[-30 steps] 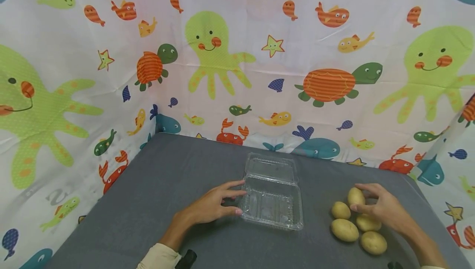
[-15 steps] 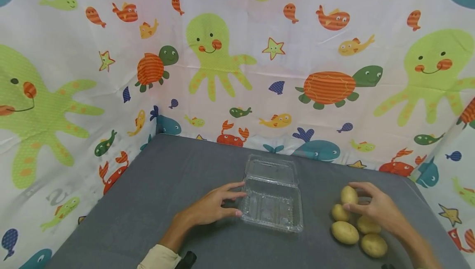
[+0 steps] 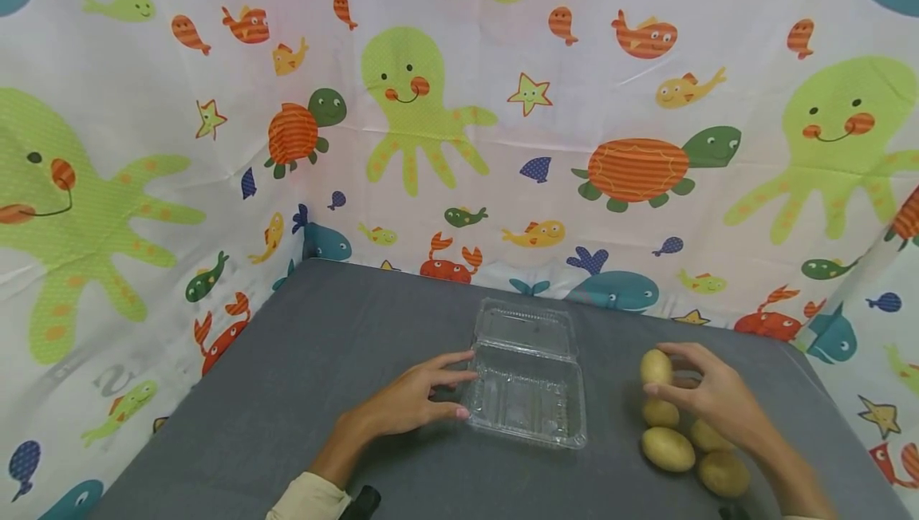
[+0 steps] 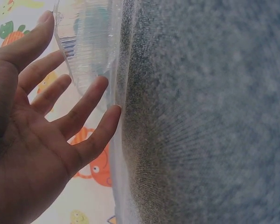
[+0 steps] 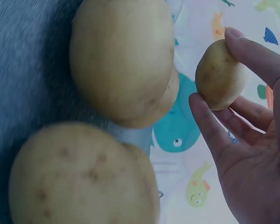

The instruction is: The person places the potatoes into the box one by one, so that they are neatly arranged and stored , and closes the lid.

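- Curtain (image 3: 459, 121) is hanging behind the table (image 3: 359, 321) and along both sides.
- Clamshell container (image 3: 527, 396) is lying on the table, its lid (image 3: 526, 327) extending behind.
- Left hand (image 3: 405, 400) is standing at the container's left rim.
- Well right of the container, a rear potato (image 3: 660, 415), front-left potato (image 3: 668, 450), middle-right potato (image 3: 708, 435) and front-right potato (image 3: 723, 474) are lying clustered.
- Right hand (image 3: 718, 392) is holding a fifth potato (image 3: 656, 367) just beyond the rear potato, right of the container.

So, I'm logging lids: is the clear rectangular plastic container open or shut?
Open. The clear rectangular plastic container has its lid folded back, leaving the inside uncovered.
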